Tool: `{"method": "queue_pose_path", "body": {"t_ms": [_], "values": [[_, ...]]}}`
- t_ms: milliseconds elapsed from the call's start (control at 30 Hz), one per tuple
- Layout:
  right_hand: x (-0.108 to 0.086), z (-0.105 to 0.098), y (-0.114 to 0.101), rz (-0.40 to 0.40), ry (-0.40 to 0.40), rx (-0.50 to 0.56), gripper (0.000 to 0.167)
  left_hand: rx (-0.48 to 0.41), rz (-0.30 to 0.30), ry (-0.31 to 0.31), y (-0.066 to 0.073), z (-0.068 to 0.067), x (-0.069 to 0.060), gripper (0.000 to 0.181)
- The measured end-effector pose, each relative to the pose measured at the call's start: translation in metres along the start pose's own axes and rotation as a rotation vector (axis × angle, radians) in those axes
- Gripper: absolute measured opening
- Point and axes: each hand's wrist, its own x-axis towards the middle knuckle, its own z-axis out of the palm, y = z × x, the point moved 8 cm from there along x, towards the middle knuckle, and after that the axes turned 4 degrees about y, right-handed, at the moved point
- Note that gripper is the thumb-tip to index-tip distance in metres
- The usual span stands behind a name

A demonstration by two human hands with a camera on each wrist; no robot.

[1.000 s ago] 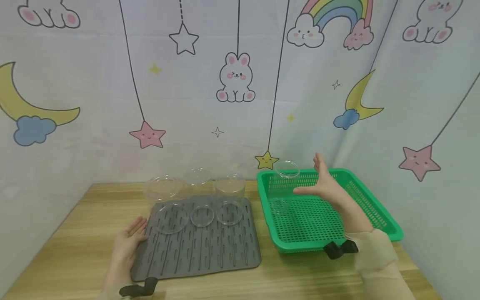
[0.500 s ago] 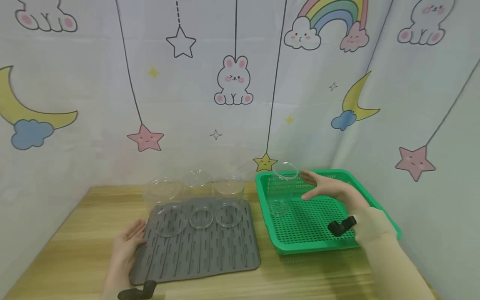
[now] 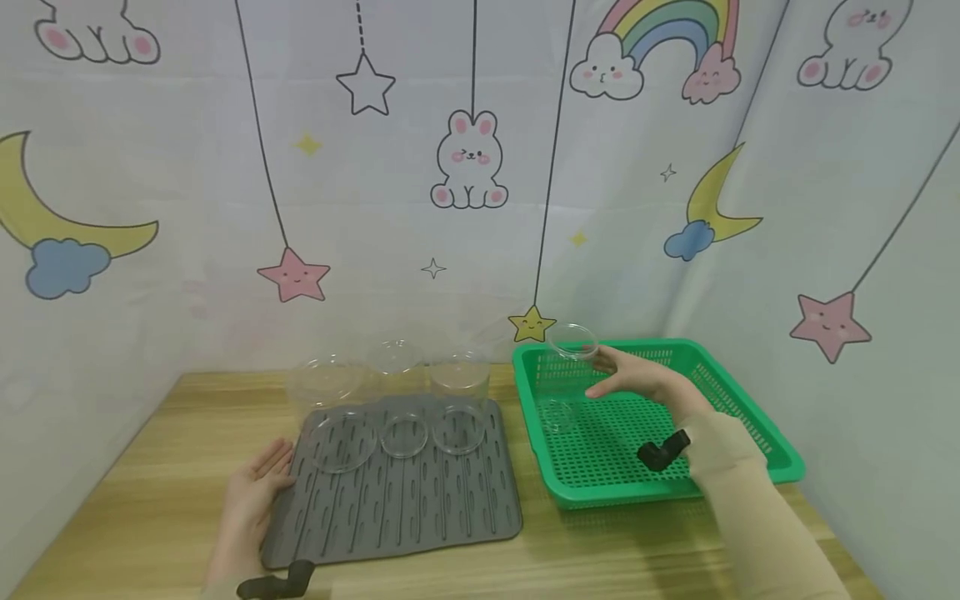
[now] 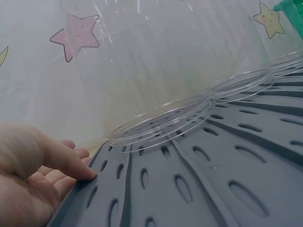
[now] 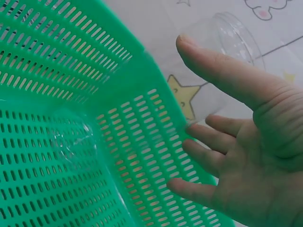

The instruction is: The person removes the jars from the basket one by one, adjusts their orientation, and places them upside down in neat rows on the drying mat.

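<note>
Inside the green plastic basket (image 3: 630, 497), at its left, stands a clear tall cup (image 3: 566, 379) with its lipped rim up. My right hand (image 3: 637, 377) is at the cup's right side, thumb and fingers spread apart. Whether the fingertips touch the cup I cannot tell. My left hand (image 3: 251, 500) lies at the left edge of the grey ribbed mat (image 3: 397, 517), and its thumb (image 4: 78, 168) rests on that edge. Several clear containers stand on the mat's back half: a wide one (image 3: 333, 421), a narrower one (image 3: 401, 396) and another (image 3: 459, 396), seemingly rim down.
A wooden table (image 3: 142, 483) carries the mat on the left and the basket on the right. Behind it hangs a white curtain (image 3: 360, 183) printed with stars, moons and rabbits. The clear containers are hard to see against it.
My right hand has come down from above the basket and moved left to the cup, its fingers turning from upright to pointing left. My left hand has stayed at the mat's edge.
</note>
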Motion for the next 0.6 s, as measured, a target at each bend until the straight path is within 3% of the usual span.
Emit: {"method": "queue_pose_path", "body": {"t_ms": [600], "values": [[0.020, 0.015, 0.006, -0.082, 0.053, 0.103, 0.095, -0.007, 0.002, 0.000, 0.000, 0.002, -0.008, 0.076]]}}
